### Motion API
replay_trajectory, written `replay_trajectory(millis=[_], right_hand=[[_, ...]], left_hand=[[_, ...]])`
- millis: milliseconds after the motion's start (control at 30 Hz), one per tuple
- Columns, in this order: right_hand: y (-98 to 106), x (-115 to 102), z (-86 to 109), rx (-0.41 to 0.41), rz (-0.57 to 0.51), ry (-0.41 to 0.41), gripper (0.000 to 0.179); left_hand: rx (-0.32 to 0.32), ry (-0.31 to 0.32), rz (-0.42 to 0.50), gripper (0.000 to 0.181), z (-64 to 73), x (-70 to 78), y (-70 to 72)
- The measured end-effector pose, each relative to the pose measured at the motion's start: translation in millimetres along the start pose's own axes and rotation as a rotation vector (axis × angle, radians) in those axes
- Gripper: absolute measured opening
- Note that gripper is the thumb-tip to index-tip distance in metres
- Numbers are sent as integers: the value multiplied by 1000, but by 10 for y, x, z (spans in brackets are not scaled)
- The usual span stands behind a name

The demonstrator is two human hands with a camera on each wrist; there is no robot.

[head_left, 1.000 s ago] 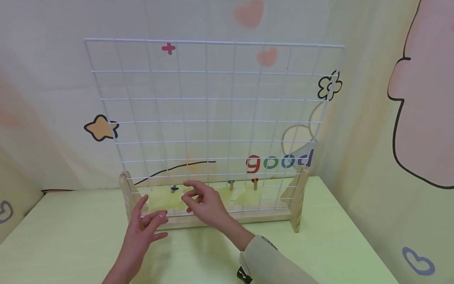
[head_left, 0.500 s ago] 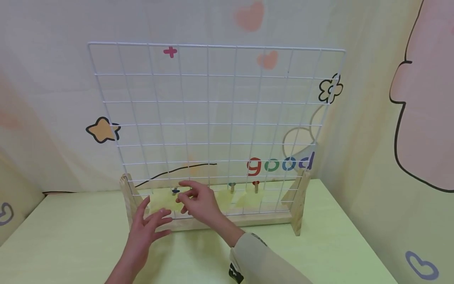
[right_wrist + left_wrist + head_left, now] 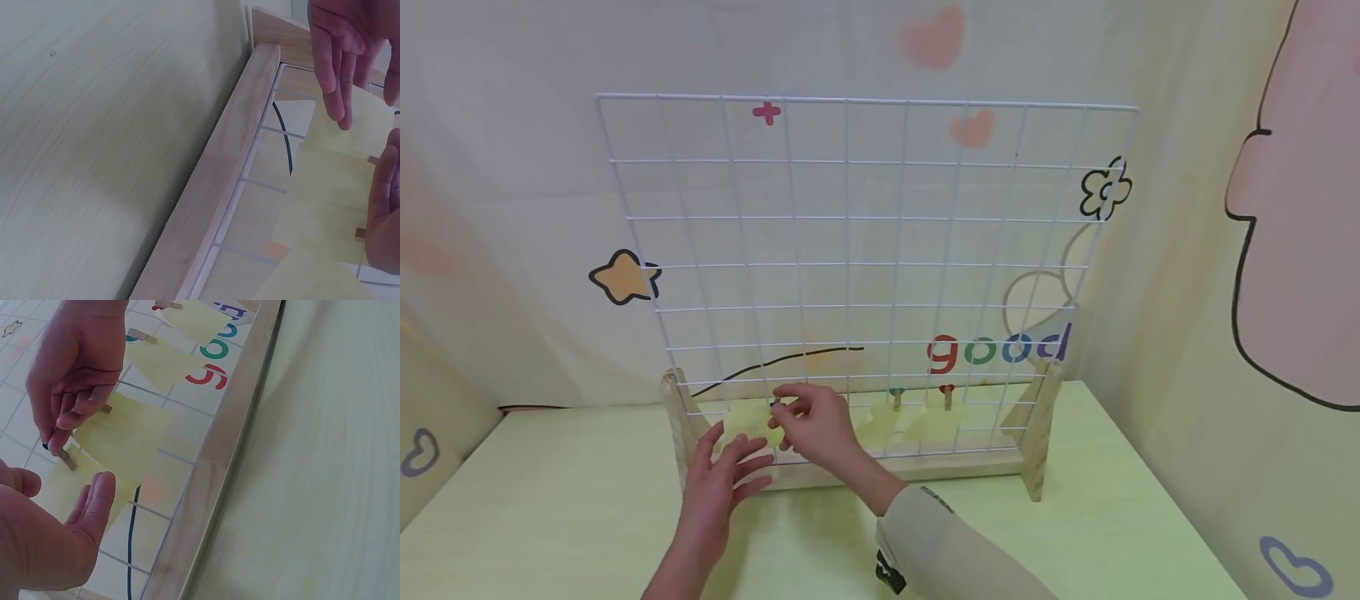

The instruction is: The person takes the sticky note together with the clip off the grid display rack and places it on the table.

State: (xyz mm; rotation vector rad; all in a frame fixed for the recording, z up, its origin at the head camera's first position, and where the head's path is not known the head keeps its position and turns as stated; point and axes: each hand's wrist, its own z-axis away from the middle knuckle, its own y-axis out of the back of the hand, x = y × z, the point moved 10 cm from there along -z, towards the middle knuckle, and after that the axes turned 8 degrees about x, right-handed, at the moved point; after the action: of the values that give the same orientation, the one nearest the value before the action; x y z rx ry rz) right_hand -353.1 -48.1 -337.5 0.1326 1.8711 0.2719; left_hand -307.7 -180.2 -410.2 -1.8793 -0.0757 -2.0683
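Observation:
My right hand (image 3: 822, 427) pinches a small dark-tipped wooden clothespin (image 3: 67, 460) between thumb and forefinger, at the upper edge of the leftmost yellow paper sheet (image 3: 747, 419). The sheet lies against the lower part of a white wire grid (image 3: 847, 162). My left hand (image 3: 718, 475) is held beside that sheet, its fingers extended and spread, holding nothing. In the right wrist view, the left fingers (image 3: 340, 94) overlap the sheet. A second yellow sheet (image 3: 128, 434) with its own clothespin (image 3: 107, 409) hangs alongside, partly hidden behind the right hand in the head view.
Two more yellow sheets hang to the right, one under a green-topped clothespin (image 3: 897, 400), one under a red-topped clothespin (image 3: 947, 398). A wooden stand (image 3: 895, 468) carries the grid on the pale table (image 3: 1112, 517). Decorated cloth walls (image 3: 490, 208) rise behind and beside it.
My right hand has moved slightly left to the dark-topped clothespin and now covers most of it. My left hand has shifted a little right, nearer the sheet. The view has shifted slightly.

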Motion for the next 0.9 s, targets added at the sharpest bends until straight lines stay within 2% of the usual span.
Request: replay_trajectory(millis=[233,633,900], right_hand=[[-22,-16,-2,-6,1,-3,23],[11,-23,-18,18,5,22,22],[24,-3,-23,61,21,47,21]], left_hand=[[30,8,25,60,10,1,20],[51,-17,31,25,-12,30,14],[61,-19,43,23,-31,24,15]])
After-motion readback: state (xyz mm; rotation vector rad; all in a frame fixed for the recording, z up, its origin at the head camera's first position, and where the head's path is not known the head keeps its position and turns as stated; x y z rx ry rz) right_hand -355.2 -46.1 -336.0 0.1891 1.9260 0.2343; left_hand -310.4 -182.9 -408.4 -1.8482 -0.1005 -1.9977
